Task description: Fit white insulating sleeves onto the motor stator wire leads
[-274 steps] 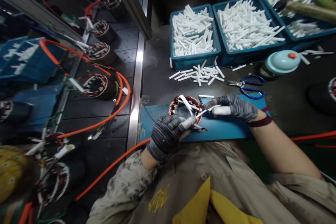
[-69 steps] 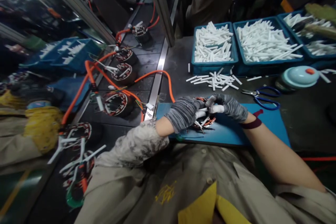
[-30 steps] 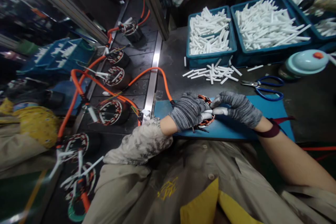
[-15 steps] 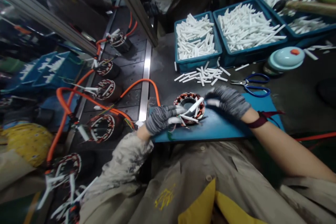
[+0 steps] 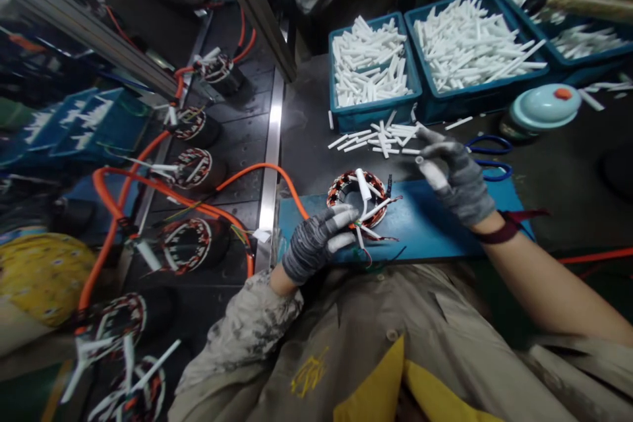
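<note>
A ring-shaped motor stator [image 5: 335,192] with copper-coloured windings and white lacing stands on a blue mat [image 5: 420,231]. My left hand [image 5: 319,237], in a grey glove with white fingertips, is at its near left edge, thumb and fingers pinched on the lead wires [image 5: 360,227]. White sleeves [image 5: 363,184] cover some of these leads and stick up and out over the ring. My right hand [image 5: 452,175], gloved alike, is raised right of the stator, thumb and forefinger apart. Its fingertips are close to a loose pile of white tubes [image 5: 383,137].
Blue bins [image 5: 376,120] full of white tubes line the back. Blue-handled scissors [image 5: 494,171] lie partly behind my right hand, near a light-blue lidded container [image 5: 544,109]. On the left, several stators [image 5: 188,247] and orange cables [image 5: 103,244] occupy a track beyond a metal rail [image 5: 271,145].
My right hand has moved up and right, from the stator toward the loose tubes. My left hand has shifted slightly right and down; the sleeved leads now point differently.
</note>
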Motion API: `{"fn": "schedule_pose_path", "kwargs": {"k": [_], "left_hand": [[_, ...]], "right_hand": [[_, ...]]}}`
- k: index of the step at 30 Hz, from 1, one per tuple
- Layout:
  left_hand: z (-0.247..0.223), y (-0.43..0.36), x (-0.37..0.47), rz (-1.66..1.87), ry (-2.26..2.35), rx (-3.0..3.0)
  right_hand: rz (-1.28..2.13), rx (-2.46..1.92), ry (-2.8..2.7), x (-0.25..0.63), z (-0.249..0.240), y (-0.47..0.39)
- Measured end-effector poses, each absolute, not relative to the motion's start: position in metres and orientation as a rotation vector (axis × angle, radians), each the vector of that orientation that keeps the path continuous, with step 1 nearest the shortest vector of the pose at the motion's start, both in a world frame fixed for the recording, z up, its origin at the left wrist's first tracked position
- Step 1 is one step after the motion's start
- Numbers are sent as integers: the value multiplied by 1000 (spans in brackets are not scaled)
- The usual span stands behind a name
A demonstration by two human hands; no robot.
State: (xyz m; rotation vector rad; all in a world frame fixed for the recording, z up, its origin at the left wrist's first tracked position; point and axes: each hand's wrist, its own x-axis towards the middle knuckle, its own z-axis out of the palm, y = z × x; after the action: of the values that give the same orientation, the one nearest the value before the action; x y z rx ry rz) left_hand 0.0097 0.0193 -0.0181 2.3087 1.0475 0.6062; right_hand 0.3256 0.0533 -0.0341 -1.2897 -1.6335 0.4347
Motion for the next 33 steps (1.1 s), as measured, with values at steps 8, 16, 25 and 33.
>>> {"fn": "schedule_pose_path", "kwargs": {"k": [8, 16, 25, 33], "left_hand": [[-15, 21, 14, 530, 1048, 2504], [-21, 23, 14, 617, 1010, 2600], [-12, 23, 30, 555, 1096, 2868], [-8, 26, 31, 403, 1004, 3019]], "right_hand": [[990, -1329, -1465, 323, -28, 18], [875, -1130, -1947, 326, -14, 37], [1244, -1484, -2077, 304, 11, 42], [1473, -1413, -1836, 302, 1, 39]]}}
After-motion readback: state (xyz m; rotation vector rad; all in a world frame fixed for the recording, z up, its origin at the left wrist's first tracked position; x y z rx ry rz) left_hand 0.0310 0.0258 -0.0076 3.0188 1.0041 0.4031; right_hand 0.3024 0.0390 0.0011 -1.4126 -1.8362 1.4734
